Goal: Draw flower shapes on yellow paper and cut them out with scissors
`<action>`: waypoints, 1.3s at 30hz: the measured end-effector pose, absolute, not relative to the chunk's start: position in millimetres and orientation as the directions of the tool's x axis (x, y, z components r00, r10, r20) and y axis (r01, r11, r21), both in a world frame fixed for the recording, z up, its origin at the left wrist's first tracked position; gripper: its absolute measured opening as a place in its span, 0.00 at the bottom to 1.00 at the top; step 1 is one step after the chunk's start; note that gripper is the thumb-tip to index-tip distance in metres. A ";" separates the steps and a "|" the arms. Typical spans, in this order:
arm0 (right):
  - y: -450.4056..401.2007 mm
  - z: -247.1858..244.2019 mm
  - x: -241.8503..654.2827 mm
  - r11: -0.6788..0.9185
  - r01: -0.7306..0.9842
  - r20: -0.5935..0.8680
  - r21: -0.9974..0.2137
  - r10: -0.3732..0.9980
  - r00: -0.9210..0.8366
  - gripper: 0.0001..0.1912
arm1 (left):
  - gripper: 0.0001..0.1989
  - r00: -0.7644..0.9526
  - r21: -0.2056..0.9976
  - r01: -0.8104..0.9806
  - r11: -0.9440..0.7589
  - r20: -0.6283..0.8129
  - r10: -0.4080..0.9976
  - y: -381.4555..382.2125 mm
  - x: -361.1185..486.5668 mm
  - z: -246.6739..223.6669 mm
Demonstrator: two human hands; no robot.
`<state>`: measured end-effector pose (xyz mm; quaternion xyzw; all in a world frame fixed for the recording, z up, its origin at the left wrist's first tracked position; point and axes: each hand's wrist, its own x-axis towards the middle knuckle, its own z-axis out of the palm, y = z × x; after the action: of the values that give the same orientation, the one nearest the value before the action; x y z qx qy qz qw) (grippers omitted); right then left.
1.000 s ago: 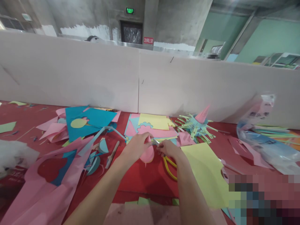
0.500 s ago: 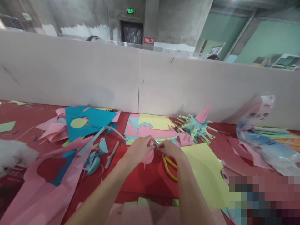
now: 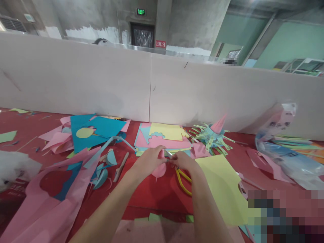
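Note:
My left hand is closed, pinching a small pink paper piece with a pointed lower tip that hangs below the fingers. Close on its right, my right hand is wrapped round a pair of scissors near the blades. Their yellow handles dangle under that hand, and the metal tip points up-left at the pink paper. Whether the blade touches the paper I cannot tell. A red sheet lies beneath both hands. Just beyond them sits a stack of pink, blue and yellow paper.
A spiky paper figure with a pink cone stands at the back right. Yellow card lies beside my right forearm. Pink and blue scraps spread leftward. A plastic bag is far right. A white partition closes off the back.
The scissors' metal tip has shifted slightly up and left beside the pink paper, showing more of itself. Both hands stay almost in place, still holding the same things.

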<state>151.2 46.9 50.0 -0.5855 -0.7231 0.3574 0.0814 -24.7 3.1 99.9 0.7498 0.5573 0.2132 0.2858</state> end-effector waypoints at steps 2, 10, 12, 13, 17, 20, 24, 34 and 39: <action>46.7 51.3 151.1 0.060 0.790 -0.302 -0.611 0.904 -0.302 0.08 | 0.21 0.295 0.670 0.707 -0.225 0.009 0.955 3.6 -25.1 98.0; 46.2 53.8 148.9 0.066 0.789 -0.305 -0.611 0.900 -0.311 0.09 | 0.22 0.231 0.649 0.726 -0.227 0.081 0.969 9.0 -28.9 99.7; 46.5 52.5 148.7 0.066 0.789 -0.304 -0.611 0.900 -0.311 0.09 | 0.22 0.192 0.642 0.735 -0.218 0.111 0.975 9.4 -35.4 107.4; 46.7 51.9 148.8 0.066 0.791 -0.305 -0.608 0.901 -0.309 0.09 | 0.22 0.172 0.638 0.741 -0.211 0.124 0.977 9.7 -40.4 111.6; 45.7 51.7 148.0 0.064 0.801 -0.317 -0.595 0.898 -0.307 0.10 | 0.21 -0.029 0.570 0.817 -0.087 0.193 0.981 14.1 -71.0 123.0; 43.1 54.3 143.0 0.075 0.811 -0.316 -0.581 0.897 -0.309 0.09 | 0.20 -0.207 0.475 0.877 0.075 0.232 0.950 21.5 -96.9 119.5; 40.6 54.6 129.8 0.113 0.827 -0.264 -0.550 0.917 -0.300 0.09 | 0.20 -0.343 0.401 0.883 0.244 0.196 0.919 31.9 -119.6 104.5; 39.8 41.3 111.6 0.125 0.889 -0.155 -0.441 0.965 -0.213 0.13 | 0.23 -0.394 0.406 0.860 0.309 0.143 0.908 40.7 -128.4 92.0; 40.0 38.9 111.0 0.143 0.862 -0.128 -0.486 0.964 -0.232 0.09 | 0.24 -0.414 0.445 0.839 0.311 0.153 0.897 40.6 -130.0 92.0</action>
<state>111.0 40.0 38.9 -0.6102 -0.7483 0.2369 0.1075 -130.0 40.6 92.0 0.5378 0.8074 0.2346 0.0617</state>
